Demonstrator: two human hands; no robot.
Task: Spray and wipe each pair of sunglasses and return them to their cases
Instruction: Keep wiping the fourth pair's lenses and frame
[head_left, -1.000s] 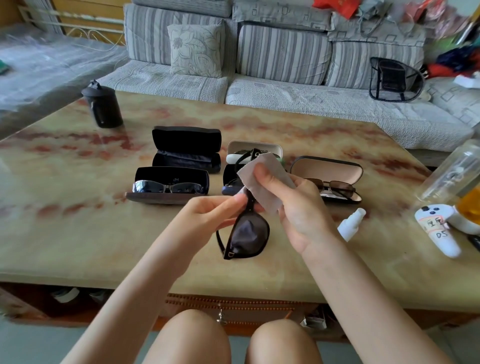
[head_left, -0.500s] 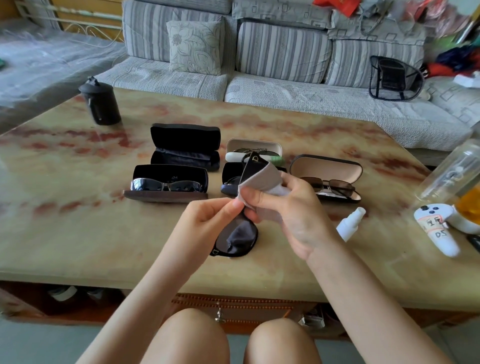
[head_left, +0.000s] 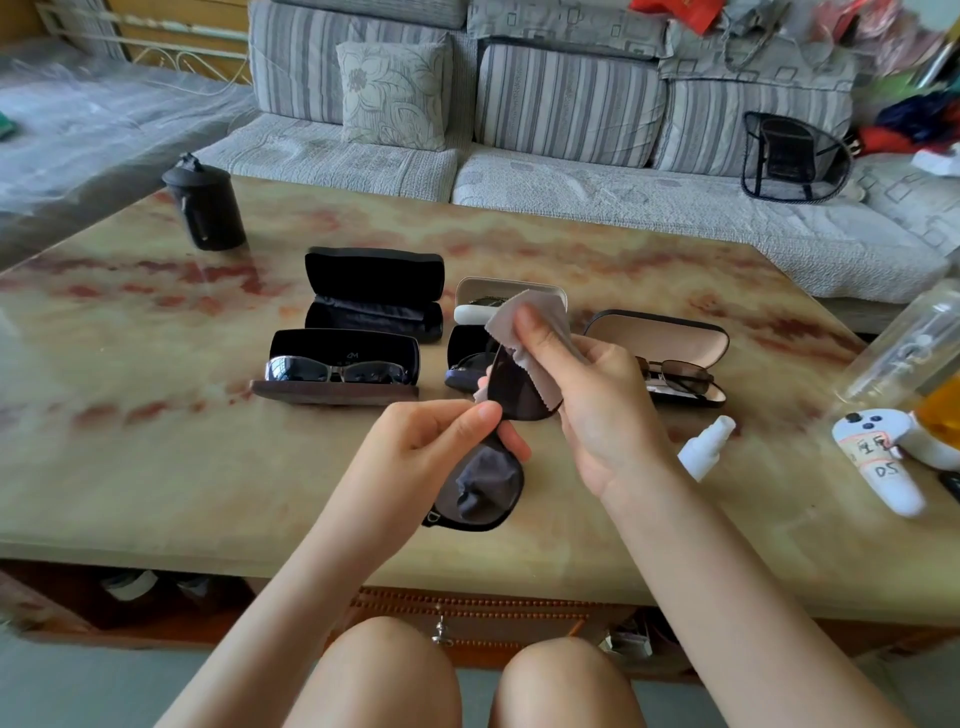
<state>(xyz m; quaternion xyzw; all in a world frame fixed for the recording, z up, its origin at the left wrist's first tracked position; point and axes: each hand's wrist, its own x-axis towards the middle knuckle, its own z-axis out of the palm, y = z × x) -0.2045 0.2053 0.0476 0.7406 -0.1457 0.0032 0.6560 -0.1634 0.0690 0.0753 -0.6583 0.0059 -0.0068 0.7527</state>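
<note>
The wiping step is in hand: black sunglasses (head_left: 485, 480) are pinched at the bridge by the left hand (head_left: 441, 441), while the upper lens is clamped in a grey cloth (head_left: 530, 325) by the right hand (head_left: 597, 395). Next, probably the lower lens is wiped.

Glossy marbled table (head_left: 156, 467); soft matt wiping cloth (head_left: 540, 322); shiny dark plastic sunglasses (head_left: 488, 488); striped fabric sofa (head_left: 566, 98).

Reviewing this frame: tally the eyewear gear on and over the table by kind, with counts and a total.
Open glasses cases: 5 (black empty, dark with silver pair, white, dark one behind the hands, tan-lined)
Sunglasses in hand: 1
Glasses plainly lying in cases: 2
Wiping cloths: 1
Spray bottles: 1
Total: 10
</note>
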